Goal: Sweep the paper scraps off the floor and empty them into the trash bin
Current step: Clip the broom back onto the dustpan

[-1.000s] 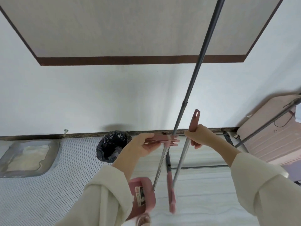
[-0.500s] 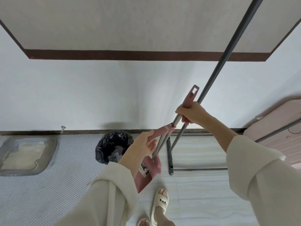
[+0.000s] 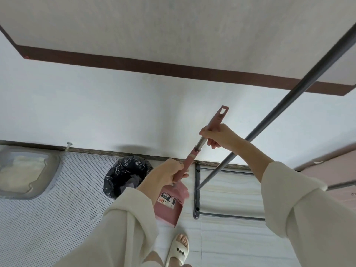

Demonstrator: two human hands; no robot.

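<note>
Head view, sole view on record. Item: left hand (image 3: 165, 177), fingers curled round the pink grip of the dustpan handle (image 3: 189, 162), holding it. Item: right hand (image 3: 217, 137), fingers wrapped round the pink upper end of the broom handle (image 3: 217, 120), whose tip carries a hanging slot; a metal section of shaft shows just below this hand, running down in line toward the left hand's grip. Item: pink dustpan (image 3: 173, 205), labelled, hanging tilted below the left hand, above the floor and just beside the trash bin; its inside faces away, so contents cannot be told. Item: broom head, not in view. Item: trash bin (image 3: 125, 176), lined with a black bag, standing on the dotted floor mat (image 3: 57, 199) against the wall; pale crumpled matter shows inside it. Item: paper scraps on the floor, none visible in the stretch shown. Also present: dark metal rack frame (image 3: 196, 189), slanting grey pole (image 3: 289, 97), a foot in a white slipper (image 3: 178, 251). Assessment: scraps appear already in the bin, so sweeping and emptying look done or nearly so; the tools seem to remain only to be put away.
</note>
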